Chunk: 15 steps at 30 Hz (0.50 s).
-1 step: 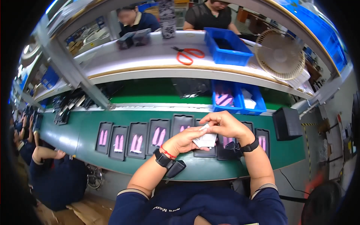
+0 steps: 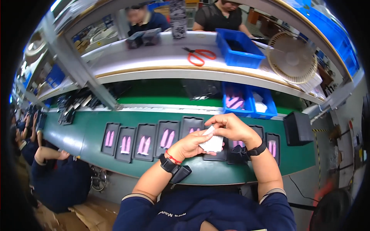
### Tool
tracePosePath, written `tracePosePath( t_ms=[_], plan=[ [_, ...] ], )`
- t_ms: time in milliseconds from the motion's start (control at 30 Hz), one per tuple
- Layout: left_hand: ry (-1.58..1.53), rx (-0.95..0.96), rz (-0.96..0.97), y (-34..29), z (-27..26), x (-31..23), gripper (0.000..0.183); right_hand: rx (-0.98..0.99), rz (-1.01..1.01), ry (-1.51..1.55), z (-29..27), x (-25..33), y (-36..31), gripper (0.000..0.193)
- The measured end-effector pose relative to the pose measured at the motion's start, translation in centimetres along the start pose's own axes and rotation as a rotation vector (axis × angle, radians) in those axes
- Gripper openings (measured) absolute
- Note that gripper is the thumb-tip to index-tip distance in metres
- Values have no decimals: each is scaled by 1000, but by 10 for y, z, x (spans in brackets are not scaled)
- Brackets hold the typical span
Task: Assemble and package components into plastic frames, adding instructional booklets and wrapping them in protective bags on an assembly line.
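Note:
A small stack of white paper slips point(image 2: 213, 144) is held in front of me above the bench. My left hand point(image 2: 191, 143) is closed on it from the left, thumb on top. My right hand point(image 2: 230, 127) has its fingers bent in at the slips' upper edge, thumb and fingertips pinching there. Under and beside my hands stands a row of shallow black trays point(image 2: 133, 156), most showing a pair of pink pointed pieces point(image 2: 144, 145). My hands and forearms partly cover the middle and right trays.
Blue bins point(image 2: 236, 111) with pink pieces and white material stand behind the row. A black box point(image 2: 297, 129) is at the bench's right. The shelf above bears red-handled scissors point(image 2: 200, 56), a blue crate point(image 2: 241, 57) and a round fan point(image 2: 293, 57). Co-workers sit beyond and at left.
The bench, trays and shelf sit slightly further right in the picture, as the view has turned a little left. Both hands keep hold of the slips, whose visible face now looks plainer white.

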<state>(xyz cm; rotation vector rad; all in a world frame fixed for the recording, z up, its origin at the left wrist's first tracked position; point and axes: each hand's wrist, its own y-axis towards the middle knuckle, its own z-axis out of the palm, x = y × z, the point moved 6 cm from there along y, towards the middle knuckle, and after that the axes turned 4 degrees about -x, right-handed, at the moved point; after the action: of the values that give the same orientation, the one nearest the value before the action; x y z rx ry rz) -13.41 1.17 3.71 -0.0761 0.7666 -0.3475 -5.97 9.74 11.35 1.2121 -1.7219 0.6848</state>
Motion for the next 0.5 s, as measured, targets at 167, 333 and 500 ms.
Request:
tracePosePath(
  t_ms=[167,333,500],
  plan=[
    [-46,-210,359,-70,-46,-22,41,-24,91,-42,49,-10,49,15],
    [41,-591,708,-148,-89,-34,36,3,131,273,125,8,95,11],
    [-171,-808,933,-228,-126,-40,33,42,143,395,191,28,137,18]
  ],
)
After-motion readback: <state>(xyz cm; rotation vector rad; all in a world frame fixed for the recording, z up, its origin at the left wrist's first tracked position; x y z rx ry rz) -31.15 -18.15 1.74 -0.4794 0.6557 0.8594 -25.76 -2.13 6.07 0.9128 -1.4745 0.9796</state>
